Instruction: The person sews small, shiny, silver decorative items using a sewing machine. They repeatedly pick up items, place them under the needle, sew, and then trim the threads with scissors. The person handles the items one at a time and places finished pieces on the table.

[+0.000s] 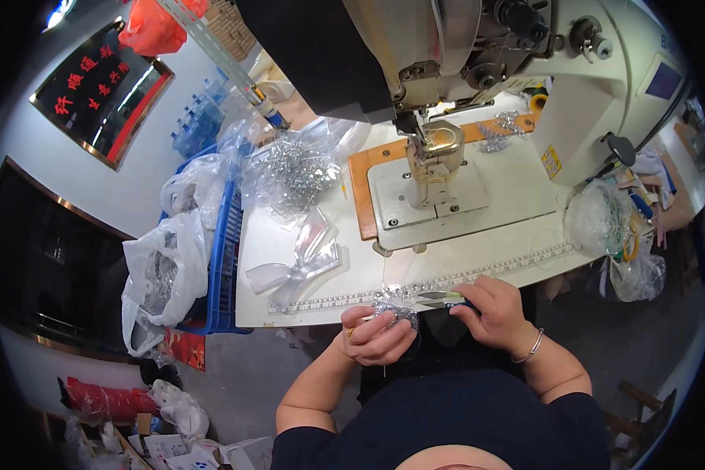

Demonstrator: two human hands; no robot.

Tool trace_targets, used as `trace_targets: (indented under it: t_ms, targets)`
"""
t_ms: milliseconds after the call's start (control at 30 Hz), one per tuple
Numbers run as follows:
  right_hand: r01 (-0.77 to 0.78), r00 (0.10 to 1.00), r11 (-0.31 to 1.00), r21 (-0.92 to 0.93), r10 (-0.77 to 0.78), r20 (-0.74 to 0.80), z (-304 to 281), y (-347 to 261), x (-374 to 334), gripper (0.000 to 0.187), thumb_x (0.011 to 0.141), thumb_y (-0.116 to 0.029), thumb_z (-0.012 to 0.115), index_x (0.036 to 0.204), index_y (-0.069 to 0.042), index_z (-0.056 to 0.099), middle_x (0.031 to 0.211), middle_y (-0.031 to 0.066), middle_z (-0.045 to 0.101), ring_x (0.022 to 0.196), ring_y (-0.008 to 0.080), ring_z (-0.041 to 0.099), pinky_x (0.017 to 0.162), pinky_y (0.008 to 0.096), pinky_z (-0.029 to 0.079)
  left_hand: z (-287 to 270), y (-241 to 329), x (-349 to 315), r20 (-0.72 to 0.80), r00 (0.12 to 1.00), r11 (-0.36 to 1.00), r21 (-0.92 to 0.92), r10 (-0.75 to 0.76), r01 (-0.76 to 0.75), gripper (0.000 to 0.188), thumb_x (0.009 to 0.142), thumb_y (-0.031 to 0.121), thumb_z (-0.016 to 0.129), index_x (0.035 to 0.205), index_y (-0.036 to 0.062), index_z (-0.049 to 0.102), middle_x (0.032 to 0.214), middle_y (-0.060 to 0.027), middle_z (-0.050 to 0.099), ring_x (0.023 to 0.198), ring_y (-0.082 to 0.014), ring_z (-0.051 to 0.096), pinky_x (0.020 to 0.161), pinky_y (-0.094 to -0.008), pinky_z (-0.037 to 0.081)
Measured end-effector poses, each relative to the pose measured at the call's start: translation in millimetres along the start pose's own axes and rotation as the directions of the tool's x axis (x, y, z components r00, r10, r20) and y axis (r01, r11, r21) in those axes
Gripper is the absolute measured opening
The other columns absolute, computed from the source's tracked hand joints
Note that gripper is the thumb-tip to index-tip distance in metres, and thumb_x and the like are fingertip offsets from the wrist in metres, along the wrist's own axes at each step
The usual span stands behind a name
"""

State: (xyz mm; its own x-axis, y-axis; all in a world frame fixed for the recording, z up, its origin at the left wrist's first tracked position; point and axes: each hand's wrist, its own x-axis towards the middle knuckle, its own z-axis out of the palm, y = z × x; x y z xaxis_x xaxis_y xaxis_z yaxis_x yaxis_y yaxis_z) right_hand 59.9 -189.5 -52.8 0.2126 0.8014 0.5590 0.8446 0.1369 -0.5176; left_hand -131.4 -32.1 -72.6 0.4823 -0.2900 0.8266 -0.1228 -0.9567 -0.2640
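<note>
The fingers of the left hand (378, 341) grasp a silvery cluster (399, 309), held from below and the left at the middle of the surface's front edge. The fingers of the right hand (492, 312) are wrapped around the dark handle of the snips (437, 298). The blades point left at the cluster; whether they touch it I cannot tell. A bracelet (534, 345) circles the right wrist.

Just beyond the hands, a ruler strip (493, 269) runs along the front edge of the surface (478, 247). Left of the hands, near the front left corner, lies a shiny silver bow (296, 272). Behind it, toward the left edge, a clear bag (290, 176) spreads open under a heap of silvery pieces.

The sewing machine (439, 160) stands over the middle of the surface, with an orange-brown border (363, 200) around its plate. More beaded pieces (500, 133) lie behind its post, toward the back. Against the left edge stands a blue crate (225, 270), a white bag (168, 270) hanging over its side. Plastic bags (598, 219) bunch at the right edge.
</note>
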Motion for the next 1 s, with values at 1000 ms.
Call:
trace_targets:
  t_ms: [1000]
  targets:
    - [-0.511,0.673,-0.323,0.796,0.425,0.605,46.6,-29.7,-4.2,0.019,0.086,-0.01,0.064,0.098,0.004,0.063,0.084,0.0053,0.064,0.079,0.0094,0.059,0.074,0.0231,0.048,5.1,20.7,-10.7,-0.034,0.996,0.994,-0.073,-0.082,0.079,0.025,0.076,0.009,0.067,0.099,0.0176,0.062,0.106,0.0026,0.062,0.098,-0.0162,0.055,0.082,-0.0304,0.047]
